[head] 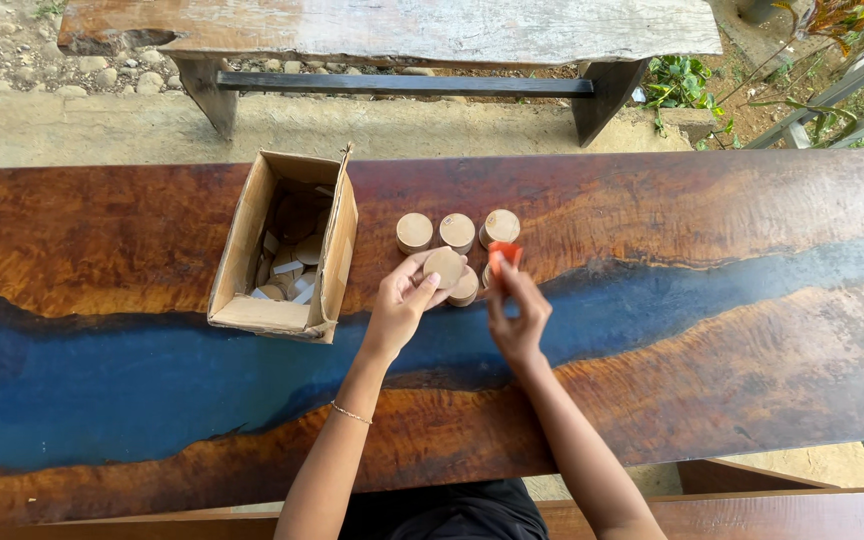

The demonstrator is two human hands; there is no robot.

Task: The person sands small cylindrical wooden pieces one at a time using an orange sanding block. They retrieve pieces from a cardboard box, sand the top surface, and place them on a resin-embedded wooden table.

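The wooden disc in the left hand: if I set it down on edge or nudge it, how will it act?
The wooden disc looks rigid and probably light: the left hand holds it by the fingertips alone. Round, it would likely roll on edge. Laid flat like the three discs on the table, it should slide, not tip.
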